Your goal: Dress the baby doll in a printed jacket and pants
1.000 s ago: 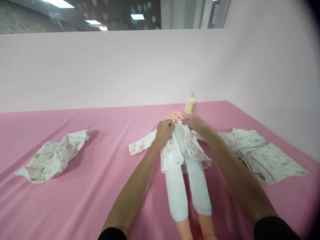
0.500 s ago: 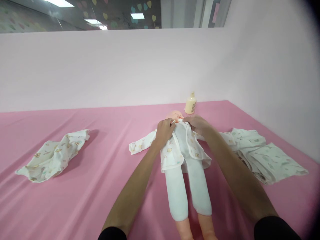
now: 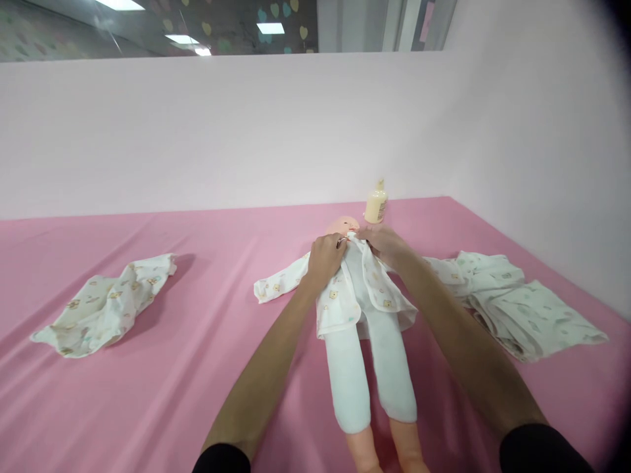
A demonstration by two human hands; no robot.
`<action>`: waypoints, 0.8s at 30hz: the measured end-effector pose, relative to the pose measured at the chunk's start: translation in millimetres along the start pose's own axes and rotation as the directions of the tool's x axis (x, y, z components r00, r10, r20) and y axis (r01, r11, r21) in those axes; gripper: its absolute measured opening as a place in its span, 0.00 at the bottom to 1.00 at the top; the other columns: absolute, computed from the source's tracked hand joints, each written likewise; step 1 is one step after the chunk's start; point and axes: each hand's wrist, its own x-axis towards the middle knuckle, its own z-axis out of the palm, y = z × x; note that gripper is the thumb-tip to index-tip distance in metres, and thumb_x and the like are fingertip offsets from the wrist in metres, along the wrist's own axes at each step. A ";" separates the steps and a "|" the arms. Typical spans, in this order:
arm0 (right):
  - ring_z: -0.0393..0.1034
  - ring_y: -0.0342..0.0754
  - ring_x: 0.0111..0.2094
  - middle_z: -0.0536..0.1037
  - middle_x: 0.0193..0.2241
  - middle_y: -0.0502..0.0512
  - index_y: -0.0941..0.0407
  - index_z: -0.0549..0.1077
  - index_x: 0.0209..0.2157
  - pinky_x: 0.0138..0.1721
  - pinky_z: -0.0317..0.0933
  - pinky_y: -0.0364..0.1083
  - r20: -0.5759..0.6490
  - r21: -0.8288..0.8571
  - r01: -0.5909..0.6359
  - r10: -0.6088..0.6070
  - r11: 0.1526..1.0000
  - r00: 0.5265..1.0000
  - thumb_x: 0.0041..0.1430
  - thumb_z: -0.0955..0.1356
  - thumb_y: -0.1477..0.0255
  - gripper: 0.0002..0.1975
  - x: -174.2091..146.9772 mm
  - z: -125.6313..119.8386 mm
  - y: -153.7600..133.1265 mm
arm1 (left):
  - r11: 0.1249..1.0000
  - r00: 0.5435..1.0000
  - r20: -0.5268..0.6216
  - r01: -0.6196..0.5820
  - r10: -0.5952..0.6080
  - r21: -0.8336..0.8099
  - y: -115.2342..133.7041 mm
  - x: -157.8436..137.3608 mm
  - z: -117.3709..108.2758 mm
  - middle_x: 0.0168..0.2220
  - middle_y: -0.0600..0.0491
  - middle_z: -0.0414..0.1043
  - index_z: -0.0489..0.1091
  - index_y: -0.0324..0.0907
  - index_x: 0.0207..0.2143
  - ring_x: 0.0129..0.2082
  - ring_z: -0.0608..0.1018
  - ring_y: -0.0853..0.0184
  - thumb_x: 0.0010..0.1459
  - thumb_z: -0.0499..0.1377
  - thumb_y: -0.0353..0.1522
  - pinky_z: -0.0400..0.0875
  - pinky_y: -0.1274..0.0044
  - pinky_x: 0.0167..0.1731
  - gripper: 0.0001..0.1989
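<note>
A baby doll (image 3: 394,384) lies on its back with its legs toward me and its head at the far end. It wears a white patterned baby jacket (image 3: 338,305), which hangs open down the front over a pale body. My left hand (image 3: 325,258) pinches the jacket's collar edge on the left, close under the doll's chin. On the other side of the neck my right hand (image 3: 387,245) is closed on the opposite collar edge. The two edges almost meet. One sleeve stretches out to the left; the other runs partly behind my right forearm.
A pale yellow pump bottle (image 3: 376,203) stands behind the doll's head. Folded white patterned cloth (image 3: 532,315) lies to the right, near the white wall. At the left is a crumpled patterned garment (image 3: 111,305). Everything rests on a pink sheet (image 3: 217,328).
My right hand has shifted slightly left, bringing its collar edge closer to the left one. My left hand stays at the collar.
</note>
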 end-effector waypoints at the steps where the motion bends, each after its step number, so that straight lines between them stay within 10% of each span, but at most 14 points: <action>1: 0.59 0.42 0.24 0.64 0.18 0.48 0.57 0.66 0.19 0.26 0.55 0.43 0.000 0.006 0.001 -0.001 1.000 1.000 0.47 0.68 0.80 0.09 -0.2 0.2 0.0 | 1.000 1.000 0.003 0.001 -0.001 0.004 0.2 0.0 -0.1 0.28 0.51 0.75 0.74 0.41 0.30 0.30 0.72 0.65 0.65 0.51 0.32 0.58 0.75 0.33 0.14; 10: 0.61 0.42 0.25 0.66 0.20 0.49 0.59 0.69 0.22 0.28 0.57 0.43 0.005 -0.010 -0.019 0.019 1.000 1.000 0.50 0.67 0.80 0.06 -4.5 2.8 -4.7 | 0.999 0.999 0.007 0.032 -0.032 0.011 0.0 1.3 0.4 0.34 0.49 0.79 0.77 0.42 0.41 0.34 0.75 0.62 0.66 0.51 0.32 0.60 0.74 0.36 0.14; 24: 0.63 0.42 0.25 0.68 0.20 0.50 0.59 0.70 0.21 0.28 0.59 0.43 0.016 0.016 0.000 0.000 1.000 1.000 0.48 0.69 0.79 0.06 -1.6 1.2 -0.1 | 0.999 1.000 -0.006 0.030 -0.030 -0.022 -1.7 0.6 6.2 0.29 0.51 0.75 0.74 0.41 0.32 0.31 0.72 0.64 0.66 0.52 0.33 0.56 0.75 0.32 0.13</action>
